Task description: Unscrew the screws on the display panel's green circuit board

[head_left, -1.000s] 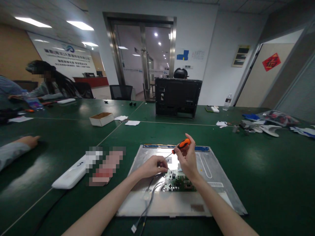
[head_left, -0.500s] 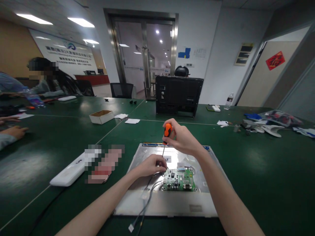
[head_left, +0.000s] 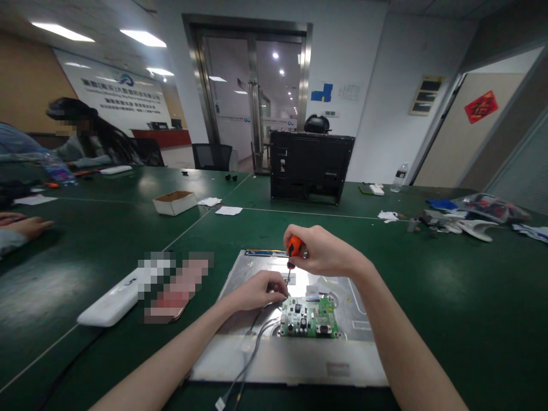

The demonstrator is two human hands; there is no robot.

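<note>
My right hand (head_left: 324,250) is wrapped round the orange and black handle of a screwdriver (head_left: 294,246). Its thin shaft points down, with the tip at the upper left corner of a green circuit board (head_left: 309,308). At that same corner, my left hand (head_left: 262,289) has its fingers curled and pinched together by the tip; what they hold, if anything, is hidden. The board lies on the silvery back of a flat display panel (head_left: 295,362). Dark cables (head_left: 258,345) run from the board's left side over the panel's front edge to a white connector (head_left: 220,403).
Left of the panel are a white power strip (head_left: 105,308) and a blurred-out pinkish object (head_left: 177,294). Beyond stand a small open box (head_left: 174,203) and a black monitor casing (head_left: 311,165). Assorted parts (head_left: 454,222) lie at right. Another person's hand (head_left: 32,227) rests at far left.
The screwdriver and my right hand have come down lower, bringing the tip to the board's corner. My left hand stays by that corner. The view has shifted slightly.
</note>
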